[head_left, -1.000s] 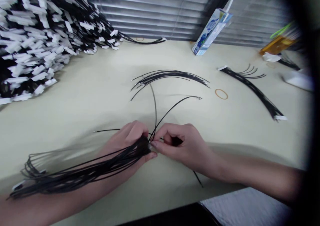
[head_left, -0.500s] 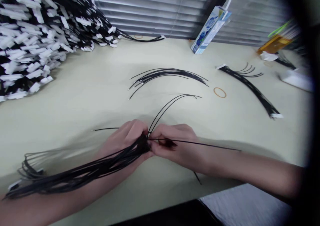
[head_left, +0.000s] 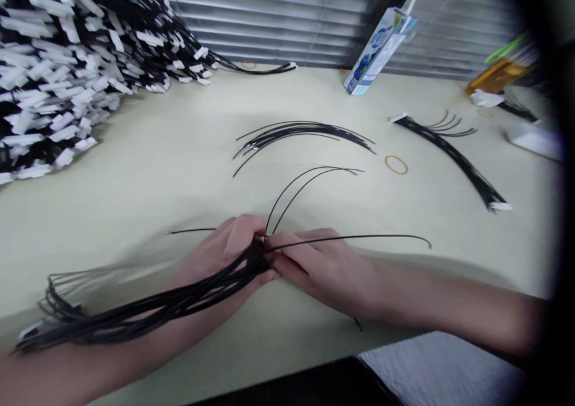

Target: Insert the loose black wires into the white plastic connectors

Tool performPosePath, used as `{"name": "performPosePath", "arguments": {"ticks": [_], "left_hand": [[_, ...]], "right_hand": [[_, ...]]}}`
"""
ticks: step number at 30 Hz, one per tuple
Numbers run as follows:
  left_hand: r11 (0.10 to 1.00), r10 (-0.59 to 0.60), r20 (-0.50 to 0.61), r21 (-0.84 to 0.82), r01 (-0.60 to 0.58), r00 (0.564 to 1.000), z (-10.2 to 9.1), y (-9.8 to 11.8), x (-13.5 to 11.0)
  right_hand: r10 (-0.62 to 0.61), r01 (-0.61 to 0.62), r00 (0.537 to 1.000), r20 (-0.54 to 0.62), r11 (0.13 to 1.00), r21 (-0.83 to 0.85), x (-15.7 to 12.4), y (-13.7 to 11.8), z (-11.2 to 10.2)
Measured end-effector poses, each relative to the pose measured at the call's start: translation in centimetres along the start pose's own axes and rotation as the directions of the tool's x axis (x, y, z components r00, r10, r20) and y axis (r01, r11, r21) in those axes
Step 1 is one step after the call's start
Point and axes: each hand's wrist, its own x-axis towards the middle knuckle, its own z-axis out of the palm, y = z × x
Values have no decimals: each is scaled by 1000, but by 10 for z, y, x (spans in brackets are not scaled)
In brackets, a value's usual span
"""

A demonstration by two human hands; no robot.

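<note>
My left hand (head_left: 240, 247) is closed around a bundle of black wires (head_left: 179, 304), whose long end drapes back over my left forearm. At the bundle's gathered end, my right hand (head_left: 318, 262) has its fingers pressed together against the wires; what exactly its fingertips pinch is hidden. Two thin black wires (head_left: 294, 184) curve up and away from between the hands. Another single wire (head_left: 359, 237) passes over the right hand and bends down at its tip. A short wire end (head_left: 191, 231) sticks out left of my left hand.
A large heap of black wires with white connectors (head_left: 58, 82) fills the left back. Loose wires (head_left: 305, 129) lie mid-table. To the right are a rubber band (head_left: 396, 164) and a wire harness with white connectors (head_left: 453, 157). A blue carton (head_left: 375, 52) stands near the blinds.
My right hand's fingers have shifted and now lie flatter against the bundle's end. The single wire over this hand has risen and curves at its tip. The left hand stays in place.
</note>
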Motion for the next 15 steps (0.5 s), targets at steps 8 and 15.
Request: {"name": "performPosePath", "arguments": {"ticks": [8, 15], "left_hand": [[1000, -17, 12, 0, 17, 1000, -2, 3, 2], [995, -102, 27, 8, 102, 994, -2, 4, -1]], "right_hand": [[186, -202, 976, 117, 969, 144, 4, -2, -13], [247, -192, 945, 213, 950, -248, -23, -5, -61]]}}
